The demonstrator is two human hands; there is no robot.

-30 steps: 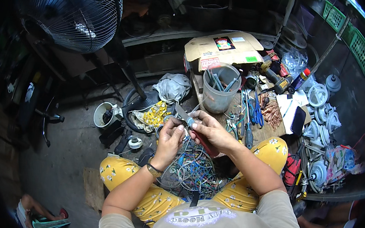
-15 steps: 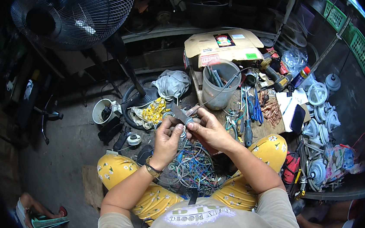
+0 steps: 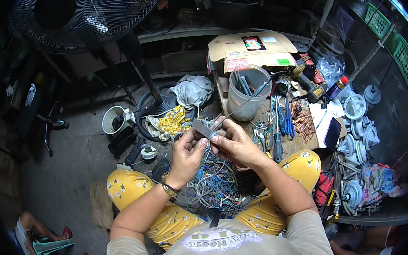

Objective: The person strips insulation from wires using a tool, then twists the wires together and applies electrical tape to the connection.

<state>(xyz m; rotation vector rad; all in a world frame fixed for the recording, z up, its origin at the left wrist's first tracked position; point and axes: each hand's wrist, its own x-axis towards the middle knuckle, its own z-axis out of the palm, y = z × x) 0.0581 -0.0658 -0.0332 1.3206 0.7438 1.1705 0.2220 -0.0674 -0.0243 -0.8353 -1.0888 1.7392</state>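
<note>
Seated on the floor with knees spread, the person holds a small flat grey metal part point(image 3: 203, 129) between both hands, raised just above the tangle of coloured wires point(image 3: 216, 187) that lies between the legs. The left hand point(image 3: 187, 156) is closed around the part's lower end, thumb pressed on its face; the right hand point(image 3: 234, 142) pinches its upper end between thumb and fingertips, near where a thin wire or lead seems to run up from the part toward the translucent plastic bucket point(image 3: 247, 92) beyond it. What exactly the fingertips work on is too small to tell. Judging by the pose, the step in hand looks like stripping or freeing something from the part, with the wire tangle below as the pile being sorted. A next move would call for a firm hold by the left hand while the right pulls or twists, and care that loose strands from the tangle do not snag. To the right of the bucket lie blue-handled pliers point(image 3: 287, 120) and a heap of copper wire scraps point(image 3: 304, 122); left of it, a crumpled grey cloth point(image 3: 192, 90).
</note>
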